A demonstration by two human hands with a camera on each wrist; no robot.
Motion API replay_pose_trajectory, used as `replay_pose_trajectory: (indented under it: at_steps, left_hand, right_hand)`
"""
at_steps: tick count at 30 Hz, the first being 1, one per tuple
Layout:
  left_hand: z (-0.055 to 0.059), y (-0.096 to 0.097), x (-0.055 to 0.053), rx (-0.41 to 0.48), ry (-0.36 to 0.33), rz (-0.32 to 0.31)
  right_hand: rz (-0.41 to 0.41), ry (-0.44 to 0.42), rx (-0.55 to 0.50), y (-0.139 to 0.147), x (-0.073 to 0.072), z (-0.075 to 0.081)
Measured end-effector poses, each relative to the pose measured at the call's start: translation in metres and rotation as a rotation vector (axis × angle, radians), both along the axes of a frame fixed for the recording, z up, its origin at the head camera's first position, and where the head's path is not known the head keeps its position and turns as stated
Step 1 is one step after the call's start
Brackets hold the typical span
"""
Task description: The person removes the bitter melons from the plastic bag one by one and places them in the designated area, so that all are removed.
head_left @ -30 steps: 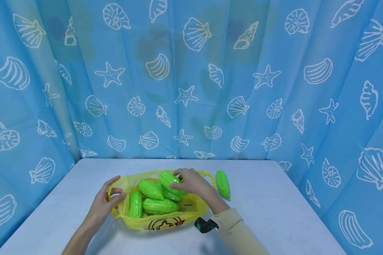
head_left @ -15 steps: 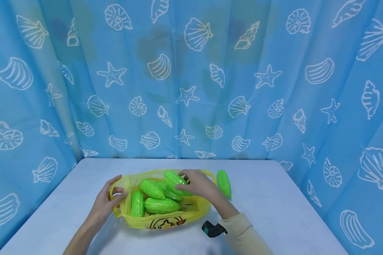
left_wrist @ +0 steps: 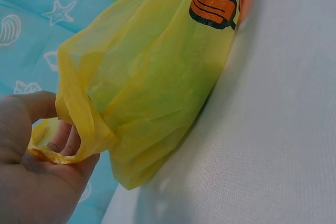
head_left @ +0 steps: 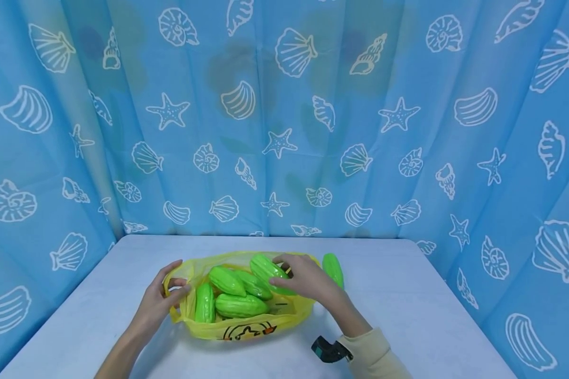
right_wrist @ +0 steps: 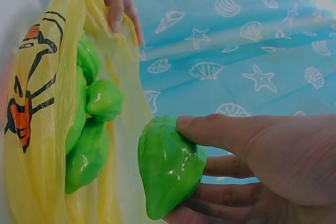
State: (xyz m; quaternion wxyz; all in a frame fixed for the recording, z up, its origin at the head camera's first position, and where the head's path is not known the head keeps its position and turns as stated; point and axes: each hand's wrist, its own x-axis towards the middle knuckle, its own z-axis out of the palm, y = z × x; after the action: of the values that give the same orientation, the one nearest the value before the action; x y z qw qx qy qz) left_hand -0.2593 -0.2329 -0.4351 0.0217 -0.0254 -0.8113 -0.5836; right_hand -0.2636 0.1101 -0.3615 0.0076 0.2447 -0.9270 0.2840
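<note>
My right hand point(head_left: 305, 276) grips a shiny green, ridged bitter melon point(head_left: 266, 269) between thumb and fingers, over the right part of a yellow plastic bag point(head_left: 204, 330). In the right wrist view this melon point(right_wrist: 167, 169) hangs apart from the others, pointed end down. My left hand point(head_left: 153, 305) holds the bag's left side; some fingers pass through the handle loop point(left_wrist: 86, 140) in the left wrist view. Several more bitter melons point(head_left: 242, 305) lie inside the open bag. Another bitter melon point(head_left: 332, 269) lies outside, right of the bag, partly behind my right hand and forearm.
The bag lies on a white-covered table point(head_left: 408, 316). A blue curtain point(head_left: 284, 116) printed with white shells and starfish encloses the back and sides. A black device point(head_left: 331, 350) sits at my right wrist, by a beige sleeve point(head_left: 376, 352).
My right hand has moved right with the gripped bitter melon, drawing it away from the others in the bag. My left hand stays at the bag's left side.
</note>
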Motion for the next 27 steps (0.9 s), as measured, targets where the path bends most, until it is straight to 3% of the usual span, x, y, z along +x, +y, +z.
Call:
replay_pose_trajectory:
  at_steps: [10,27]
  left_hand:
    - [0.000,0.000,0.001,-0.015,0.016,0.008]
    - [0.000,-0.001,0.000,0.007,0.004,-0.005]
  right_hand:
    - [-0.025,0.020,-0.013,0.014,0.007,-0.001]
    - [-0.121,-0.037,-0.049,0.043,0.019,0.005]
